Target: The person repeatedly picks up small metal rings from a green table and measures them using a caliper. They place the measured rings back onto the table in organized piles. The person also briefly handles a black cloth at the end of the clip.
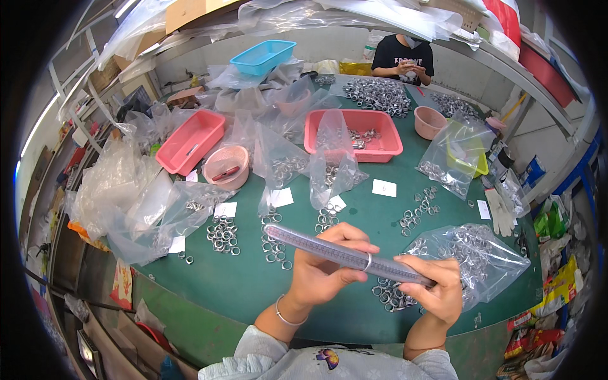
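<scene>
A long grey ring mandrel [304, 243] with fine markings slants across in front of me, its rounded end up to the left. One silver ring [368, 261] sits around it, between the fingertips of my left hand [326, 269]. That hand is closed about the ring, with the mandrel passing through it. My right hand [437, 288] grips the mandrel's lower right end. Beneath my hands lies a pile of silver rings [389, 296]. A clear bag of rings [484, 263] lies beside my right hand. Loose ring groups [223, 235] lie at the left, near white paper slips [280, 197].
On the green table [190, 285] stand pink trays [193, 142], a round pink tub [226, 168] and open plastic bags [329, 164]. A large ring heap [378, 96] lies at the back, where another person [405, 60] sits. White gloves [500, 212] lie at the right edge.
</scene>
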A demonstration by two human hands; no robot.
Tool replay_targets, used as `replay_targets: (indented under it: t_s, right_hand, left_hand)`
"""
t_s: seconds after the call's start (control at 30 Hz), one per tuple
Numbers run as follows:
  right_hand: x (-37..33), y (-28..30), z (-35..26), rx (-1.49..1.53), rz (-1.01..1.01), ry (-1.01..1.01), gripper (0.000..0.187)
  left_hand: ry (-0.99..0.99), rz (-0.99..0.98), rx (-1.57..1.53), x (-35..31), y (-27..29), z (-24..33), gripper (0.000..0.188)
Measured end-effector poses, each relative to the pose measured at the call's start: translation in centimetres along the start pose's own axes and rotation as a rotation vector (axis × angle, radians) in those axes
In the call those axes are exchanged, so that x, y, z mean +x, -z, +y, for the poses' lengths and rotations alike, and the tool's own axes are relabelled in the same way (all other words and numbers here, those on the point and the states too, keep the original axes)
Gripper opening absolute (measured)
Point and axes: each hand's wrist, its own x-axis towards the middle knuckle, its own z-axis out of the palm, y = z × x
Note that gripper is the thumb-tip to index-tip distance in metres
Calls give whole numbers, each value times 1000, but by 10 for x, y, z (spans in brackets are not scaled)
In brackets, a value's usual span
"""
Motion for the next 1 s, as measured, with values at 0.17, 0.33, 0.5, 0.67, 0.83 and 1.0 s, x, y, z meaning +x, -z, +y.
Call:
replay_targets:
  t_s: [0.17,0.33,0.5,0.67,0.83,1.0]
  right_hand:
    - [5,0,4,34,-27,-25,36]
    - [9,-3,6,73,-21,-24,35]
    - [9,-9,9,86,3,-2,35]
    - [8,-11,-1,17,26,2,34]
    - [1,-16,-9,-53,85,-9,37]
    - [-1,-20,-14,-134,141,-28,40]
  left_hand:
    - [-105,-25,112,0,2,-1,33]
    - [-149,-81,162,-2,7,0,30]
    - [-119,-32,105,2,6,0,33]
    - [-53,-10,26,3,7,1,36]
    - [7,-13,-20,5,8,1,38]
    - [-12,-113,-54,5,17,-14,32]
